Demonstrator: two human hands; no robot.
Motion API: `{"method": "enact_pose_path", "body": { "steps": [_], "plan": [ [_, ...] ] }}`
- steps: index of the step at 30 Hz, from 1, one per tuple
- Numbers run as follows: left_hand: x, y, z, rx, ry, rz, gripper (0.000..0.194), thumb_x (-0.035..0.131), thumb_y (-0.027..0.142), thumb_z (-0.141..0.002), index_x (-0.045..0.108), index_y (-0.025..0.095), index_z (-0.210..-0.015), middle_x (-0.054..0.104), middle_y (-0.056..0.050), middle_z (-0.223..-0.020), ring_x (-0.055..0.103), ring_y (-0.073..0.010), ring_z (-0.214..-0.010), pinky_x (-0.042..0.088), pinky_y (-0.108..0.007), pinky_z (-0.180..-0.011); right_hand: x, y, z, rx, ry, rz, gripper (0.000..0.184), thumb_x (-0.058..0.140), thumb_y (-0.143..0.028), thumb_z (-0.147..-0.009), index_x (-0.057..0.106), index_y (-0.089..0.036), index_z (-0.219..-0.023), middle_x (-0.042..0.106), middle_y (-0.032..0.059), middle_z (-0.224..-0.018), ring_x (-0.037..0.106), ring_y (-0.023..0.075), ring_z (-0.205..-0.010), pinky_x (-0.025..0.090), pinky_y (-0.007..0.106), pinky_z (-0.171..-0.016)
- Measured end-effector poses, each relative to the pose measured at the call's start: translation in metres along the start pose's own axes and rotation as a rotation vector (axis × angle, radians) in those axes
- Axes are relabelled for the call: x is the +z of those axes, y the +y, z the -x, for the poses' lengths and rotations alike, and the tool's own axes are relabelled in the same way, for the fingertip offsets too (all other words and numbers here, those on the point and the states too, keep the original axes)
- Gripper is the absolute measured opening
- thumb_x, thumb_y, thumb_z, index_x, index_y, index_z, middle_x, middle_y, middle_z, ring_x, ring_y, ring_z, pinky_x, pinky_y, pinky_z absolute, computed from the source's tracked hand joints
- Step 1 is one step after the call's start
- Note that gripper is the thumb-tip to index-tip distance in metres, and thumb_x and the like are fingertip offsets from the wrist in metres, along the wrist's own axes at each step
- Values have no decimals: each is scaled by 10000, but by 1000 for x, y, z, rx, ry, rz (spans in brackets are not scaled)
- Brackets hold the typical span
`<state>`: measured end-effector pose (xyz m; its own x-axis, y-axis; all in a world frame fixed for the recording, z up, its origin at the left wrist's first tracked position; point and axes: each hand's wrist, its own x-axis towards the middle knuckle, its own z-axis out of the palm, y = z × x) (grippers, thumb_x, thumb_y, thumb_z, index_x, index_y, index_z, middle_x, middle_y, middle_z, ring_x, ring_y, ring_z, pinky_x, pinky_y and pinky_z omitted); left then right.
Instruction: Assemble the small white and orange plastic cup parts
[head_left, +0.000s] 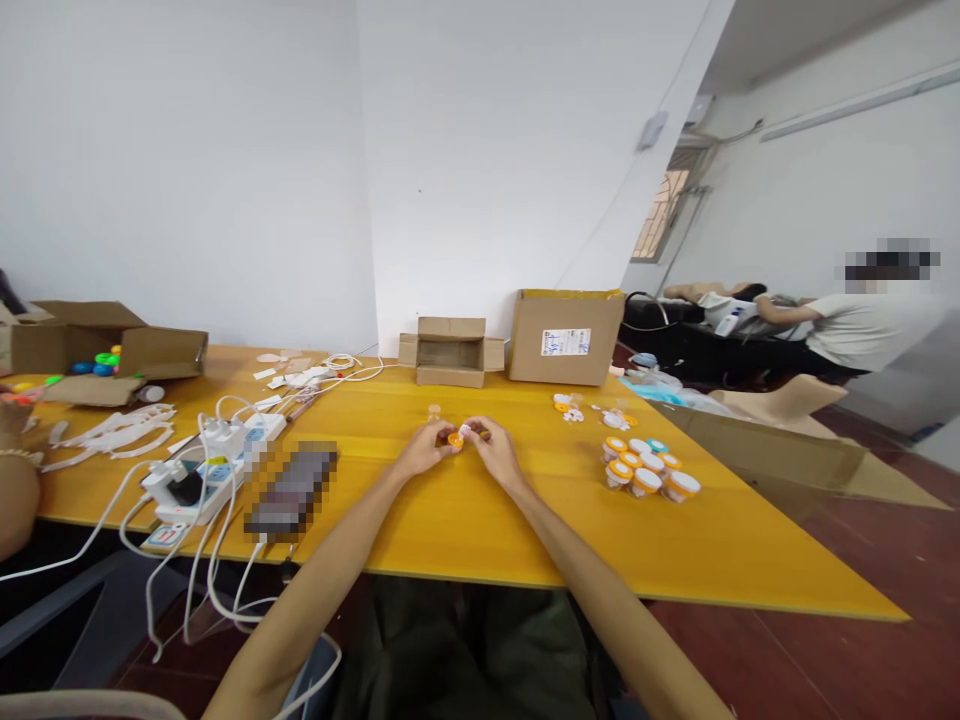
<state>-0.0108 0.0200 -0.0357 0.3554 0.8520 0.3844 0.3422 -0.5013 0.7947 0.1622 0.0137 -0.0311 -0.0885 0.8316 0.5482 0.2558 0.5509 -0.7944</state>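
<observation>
Over the middle of the yellow table (480,530), my left hand (424,450) pinches a small orange ring-shaped part (455,440). My right hand (489,447) meets it from the other side, its fingertips closed on a small white piece (465,431) that touches or nearly touches the orange part. Just beyond my left fingers stands a small clear piece (434,411). To the right sits a group of round containers (646,483) with white tops and orange or teal rims. Loose white and orange parts (571,412) lie farther back.
An open small carton (451,372) and a taller closed box (564,340) stand against the wall. Power strips (217,470) with tangled white cables and a phone (292,492) lie left. A box with coloured balls (105,362) is far left. Another person (870,325) sits at right.
</observation>
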Motion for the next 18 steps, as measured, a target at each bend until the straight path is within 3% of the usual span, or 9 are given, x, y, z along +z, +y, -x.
{"method": "enact_pose_path", "body": {
  "steps": [18],
  "plan": [
    [-4, 17, 0, 35, -28, -61, 103, 673, 208, -760, 669, 174, -858, 651, -7, -811, 575, -160, -770, 480, -289, -777, -1, -7, 1, -122, -104, 230, 106, 562, -252, -872, 639, -250, -800, 700, 28, -841, 650, 196, -799, 504, 303, -739]
  ]
}}
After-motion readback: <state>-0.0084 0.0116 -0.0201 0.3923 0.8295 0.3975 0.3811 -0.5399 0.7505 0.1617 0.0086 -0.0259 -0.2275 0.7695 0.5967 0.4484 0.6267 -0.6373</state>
